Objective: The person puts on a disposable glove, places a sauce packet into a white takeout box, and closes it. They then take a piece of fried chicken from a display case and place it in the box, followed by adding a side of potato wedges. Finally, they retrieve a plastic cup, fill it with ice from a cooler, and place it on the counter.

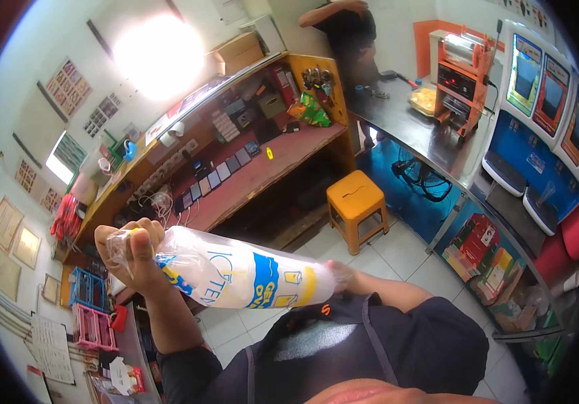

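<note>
A long sleeve of plastic cups in clear printed wrap (249,272) lies tilted across the front of my chest. The gathered end of its wrap is gripped in my left hand (135,252), with a bit of yellow showing between the fingers. At the sleeve's other end is my right hand (341,278), mostly hidden behind it, its fingers against that end; how firmly it holds cannot be told.
Several phones (223,171) lie in a row on a red counter (279,177). An orange stool (355,192) stands on the tiled floor. On a metal table (415,131) stand an orange cup-sealing machine (458,86) and a food container (423,100). Another person (352,40) stands behind.
</note>
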Tool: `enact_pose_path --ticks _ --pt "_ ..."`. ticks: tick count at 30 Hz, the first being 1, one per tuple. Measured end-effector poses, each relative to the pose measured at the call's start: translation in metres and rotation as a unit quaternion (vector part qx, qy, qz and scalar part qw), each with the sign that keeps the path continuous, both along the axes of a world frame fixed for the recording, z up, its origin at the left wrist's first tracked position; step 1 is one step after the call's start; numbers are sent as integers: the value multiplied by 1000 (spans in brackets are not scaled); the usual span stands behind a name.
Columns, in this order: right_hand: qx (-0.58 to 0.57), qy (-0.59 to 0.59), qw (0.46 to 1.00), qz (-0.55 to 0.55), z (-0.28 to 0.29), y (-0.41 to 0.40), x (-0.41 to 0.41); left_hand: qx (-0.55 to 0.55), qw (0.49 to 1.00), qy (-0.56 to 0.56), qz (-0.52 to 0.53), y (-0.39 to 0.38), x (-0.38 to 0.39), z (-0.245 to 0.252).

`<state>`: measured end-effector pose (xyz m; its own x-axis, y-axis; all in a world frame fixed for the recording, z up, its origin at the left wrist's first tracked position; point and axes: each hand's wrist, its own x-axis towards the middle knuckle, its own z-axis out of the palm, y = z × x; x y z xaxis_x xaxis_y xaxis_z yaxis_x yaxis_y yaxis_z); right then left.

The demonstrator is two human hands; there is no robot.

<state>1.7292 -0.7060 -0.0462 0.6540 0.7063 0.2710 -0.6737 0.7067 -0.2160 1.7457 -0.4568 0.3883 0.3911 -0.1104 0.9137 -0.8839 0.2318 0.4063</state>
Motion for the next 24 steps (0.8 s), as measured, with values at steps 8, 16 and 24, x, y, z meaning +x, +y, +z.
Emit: enact_pose_path --ticks 8,16,24 --pt "-55 -99 911 -398 170 -102 -39 -46 972 146 177 15 63 -75" --pt "-419 -307 607 -602 216 -110 -81 -167 726 651 -145 0 76 -351" --pt "-445 -354 427 -703 271 2 -111 -23 483 807 -338 11 -7 -435"
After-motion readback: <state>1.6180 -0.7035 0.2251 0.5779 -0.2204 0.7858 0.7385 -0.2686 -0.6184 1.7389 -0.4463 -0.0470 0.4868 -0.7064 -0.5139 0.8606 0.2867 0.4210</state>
